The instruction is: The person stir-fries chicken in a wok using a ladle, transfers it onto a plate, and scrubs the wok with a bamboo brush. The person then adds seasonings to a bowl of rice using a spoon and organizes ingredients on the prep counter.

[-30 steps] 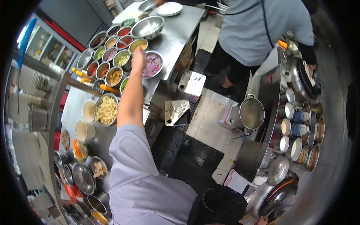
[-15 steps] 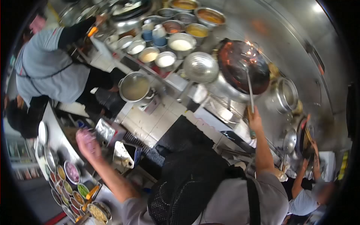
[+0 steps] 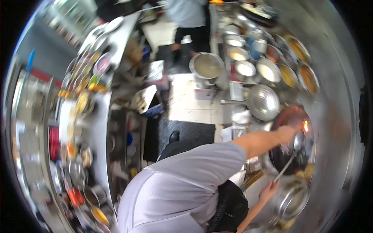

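Note:
My left hand (image 3: 288, 134) reaches over the dark wok (image 3: 278, 157) on the right. Motion blur smears its fingers, so I cannot tell whether they are closed. Small pale pinkish bits (image 3: 286, 148) show just beneath it, against the wok. Lower down, my right hand (image 3: 268, 191) grips the long handle of a metal ladle (image 3: 285, 167). The ladle's bowl is inside the wok, close to my left hand. A small orange flame (image 3: 305, 126) glows at the wok's far side.
A perforated metal strainer (image 3: 263, 103) lies beyond the wok. Several bowls of sauces and powders, including a white one (image 3: 268, 70), line the counter. A large pot (image 3: 206, 66) stands farther off, near another person (image 3: 188, 13). A metal pot (image 3: 293, 200) sits by my right hand.
My left hand, holding a pinkish handful before, has swung from the left counter to over the wok. My view has turned left. The right hand keeps the ladle, and the flames look smaller.

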Demonstrator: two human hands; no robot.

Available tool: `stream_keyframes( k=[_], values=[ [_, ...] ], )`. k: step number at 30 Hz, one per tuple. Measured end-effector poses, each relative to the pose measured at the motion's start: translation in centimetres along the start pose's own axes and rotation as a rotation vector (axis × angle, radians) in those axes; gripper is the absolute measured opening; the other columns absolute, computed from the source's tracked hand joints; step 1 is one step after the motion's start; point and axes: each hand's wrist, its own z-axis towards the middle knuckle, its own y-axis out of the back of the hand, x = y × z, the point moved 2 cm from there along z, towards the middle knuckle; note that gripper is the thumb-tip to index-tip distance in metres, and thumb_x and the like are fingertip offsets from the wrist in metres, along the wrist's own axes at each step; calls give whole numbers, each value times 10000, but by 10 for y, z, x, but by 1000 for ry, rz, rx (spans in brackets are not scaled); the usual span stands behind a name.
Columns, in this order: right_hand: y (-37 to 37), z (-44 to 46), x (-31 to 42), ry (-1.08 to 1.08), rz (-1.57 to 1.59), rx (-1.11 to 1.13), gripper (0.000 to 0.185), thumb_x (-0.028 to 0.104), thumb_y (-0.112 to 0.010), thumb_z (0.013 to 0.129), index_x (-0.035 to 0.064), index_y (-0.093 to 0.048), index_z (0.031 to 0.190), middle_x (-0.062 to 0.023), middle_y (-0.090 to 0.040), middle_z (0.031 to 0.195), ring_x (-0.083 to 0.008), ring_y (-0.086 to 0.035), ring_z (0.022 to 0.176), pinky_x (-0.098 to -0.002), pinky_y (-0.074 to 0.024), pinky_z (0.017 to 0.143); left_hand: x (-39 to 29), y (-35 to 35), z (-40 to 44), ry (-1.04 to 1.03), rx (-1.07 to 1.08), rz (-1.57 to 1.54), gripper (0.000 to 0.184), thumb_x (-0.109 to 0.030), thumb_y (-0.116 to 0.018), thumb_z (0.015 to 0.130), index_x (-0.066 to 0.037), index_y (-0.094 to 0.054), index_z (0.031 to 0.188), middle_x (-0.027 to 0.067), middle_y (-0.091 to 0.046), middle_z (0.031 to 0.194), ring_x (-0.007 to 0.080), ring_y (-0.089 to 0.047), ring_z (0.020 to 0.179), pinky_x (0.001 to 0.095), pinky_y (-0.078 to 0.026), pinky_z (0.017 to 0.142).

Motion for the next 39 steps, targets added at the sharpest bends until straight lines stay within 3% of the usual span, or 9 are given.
stream_keyframes(
  k=[4, 7, 13, 15, 20, 22, 25, 34, 39],
  values=[
    [29, -49, 19, 18, 27, 113, 522, 139, -540, 946, 45, -371, 1431, -25, -545, 817, -69, -440, 530, -247, -379, 441, 63, 2, 14, -205, -247, 88, 321, -88, -640, 743, -57, -589, 1058, 205, -633, 1022, 361, -598, 1011, 461, -505, 835],
    [39, -62, 30, 116, -82, 109, 510, 147, -547, 941, 43, -384, 1413, -30, -551, 819, -78, -448, 538, -252, -385, 450, 157, 61, -49, -246, -674, -539, 136, -87, -578, 798, -69, -638, 918, 151, -631, 795, 364, -616, 774, 463, -494, 662],
    [15, -51, 59, 342, -342, 67, 486, 164, -560, 930, 40, -409, 1376, -40, -561, 821, -95, -465, 554, -262, -396, 468, 348, 165, -357, 277, -1244, -353, 110, -167, -622, 831, -65, -641, 869, 68, -642, 759, 169, -616, 723, 318, -495, 636],
    [5, -46, 67, 407, -420, 70, 479, 169, -564, 927, 39, -418, 1364, -44, -565, 822, -101, -470, 559, -265, -400, 474, 284, 211, -489, 542, -1553, -655, 16, -68, -613, 801, -79, -621, 810, 39, -613, 732, 130, -567, 597, 270, -436, 519],
    [-29, -48, 73, 497, -528, 101, 461, 183, -575, 918, 36, -439, 1333, -52, -574, 824, -115, -484, 572, -273, -410, 489, 325, 208, -770, 130, -2716, -1098, 185, -138, -578, 893, -51, -466, 1012, 98, -566, 874, 209, -573, 654, 345, -522, 588],
    [-41, -51, 69, 505, -559, 124, 454, 188, -580, 915, 35, -448, 1321, -56, -578, 825, -121, -489, 578, -276, -413, 495, 315, 207, -831, 345, -2920, -884, 264, -202, -608, 912, -46, -428, 1027, 98, -546, 912, 226, -575, 695, 383, -552, 654],
    [-58, -63, 59, 497, -561, 125, 444, 196, -586, 909, 34, -461, 1302, -61, -583, 826, -130, -497, 586, -281, -419, 504, 314, 225, -834, 378, -2451, -944, 268, -190, -618, 903, -48, -414, 1003, 100, -539, 894, 227, -591, 729, 361, -547, 638],
    [-76, -91, 51, 460, -615, 114, 416, 221, -606, 893, 29, -499, 1247, -76, -599, 830, -155, -522, 609, -296, -436, 531, 362, 403, -836, 283, -2420, -678, 322, -241, -643, 884, -21, -436, 995, 90, -550, 838, 204, -620, 667, 315, -533, 551],
    [-71, -93, 53, 494, -671, 97, 403, 234, -616, 884, 26, -520, 1216, -84, -608, 832, -170, -536, 622, -305, -445, 546, 356, 441, -832, 458, -2430, -666, 389, -173, -615, 892, -54, -440, 1218, 129, -567, 1139, 240, -645, 840, 321, -568, 588]
  ],
)
